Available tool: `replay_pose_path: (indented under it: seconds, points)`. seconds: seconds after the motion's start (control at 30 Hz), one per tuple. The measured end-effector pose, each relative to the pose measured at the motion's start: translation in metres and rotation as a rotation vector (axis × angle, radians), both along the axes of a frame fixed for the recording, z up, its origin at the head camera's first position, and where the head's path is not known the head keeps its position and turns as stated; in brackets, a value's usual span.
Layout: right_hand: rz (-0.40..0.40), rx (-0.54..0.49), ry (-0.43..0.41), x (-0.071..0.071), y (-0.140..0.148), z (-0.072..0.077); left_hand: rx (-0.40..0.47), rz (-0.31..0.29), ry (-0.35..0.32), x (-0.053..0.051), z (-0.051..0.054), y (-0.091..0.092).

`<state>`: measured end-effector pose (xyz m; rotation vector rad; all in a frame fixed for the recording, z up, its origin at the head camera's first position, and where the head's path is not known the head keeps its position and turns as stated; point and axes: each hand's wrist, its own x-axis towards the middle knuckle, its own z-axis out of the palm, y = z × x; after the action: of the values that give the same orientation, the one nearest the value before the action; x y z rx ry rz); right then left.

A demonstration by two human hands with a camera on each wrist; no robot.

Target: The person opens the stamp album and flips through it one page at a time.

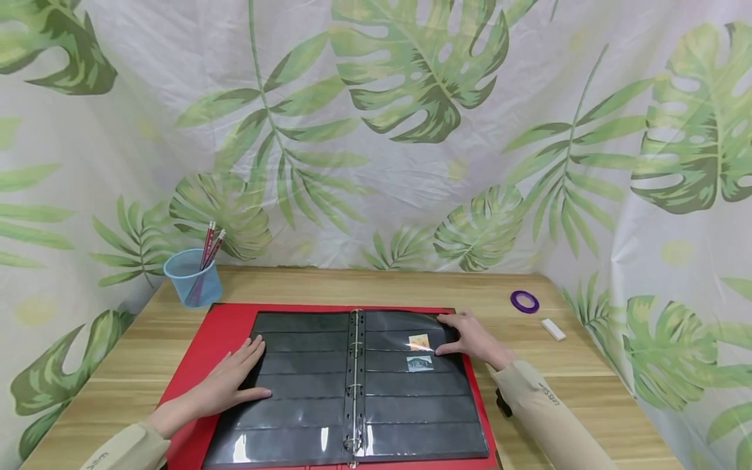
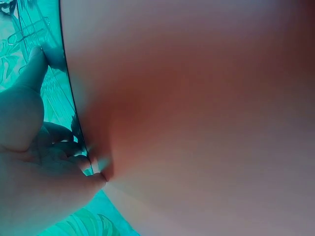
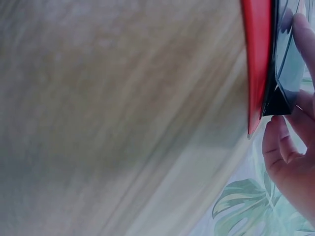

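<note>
A stamp album (image 1: 414,411) lies spread on the table, with black pocket pages on metal rings and a red cover. On its right page, near the upper right, are an orange stamp (image 1: 419,342) and a blue-grey stamp (image 1: 420,363) just below. My right hand (image 1: 470,336) holds that page's upper right corner, thumb on the face and fingers at the edge. The corner (image 3: 278,102) bends up slightly in the right wrist view. My left hand (image 1: 226,378) rests with fingers spread on the left page's outer edge and the red cover.
A blue mesh cup (image 1: 194,281) with pencils stands at the back left. At the back right lie a purple ring-shaped roll (image 1: 525,301) and a white block (image 1: 553,329). A small black object (image 1: 503,403) is partly hidden by my right sleeve. Leaf-patterned cloth surrounds the table.
</note>
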<state>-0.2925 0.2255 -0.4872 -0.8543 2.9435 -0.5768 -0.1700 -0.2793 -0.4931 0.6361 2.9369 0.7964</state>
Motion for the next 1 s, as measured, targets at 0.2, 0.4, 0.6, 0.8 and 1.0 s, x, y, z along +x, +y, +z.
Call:
replay_pose_path:
  seconds: [0.2, 0.4, 0.6, 0.8, 1.0]
  points:
    - [0.023, -0.006, 0.017, -0.0011, 0.0015, -0.0021, -0.01, 0.003, 0.005, 0.0004, 0.0005, 0.0007]
    - [0.054, -0.042, -0.015, -0.0005, -0.001, -0.0007, -0.02, 0.001, 0.013, -0.0002, -0.0007, 0.0]
    - [0.047, -0.051, -0.015, -0.0014, -0.0046, 0.0, -0.011, 0.002, 0.0, -0.001, -0.001, 0.0004]
    - [-0.028, 0.064, -0.006, -0.0007, -0.0002, -0.0007, -0.021, 0.003, -0.005, -0.0013, -0.0029, 0.0001]
    - [0.029, 0.075, 0.058, -0.0013, 0.0027, -0.0048, -0.018, 0.007, -0.008, -0.0007, -0.0013, -0.0001]
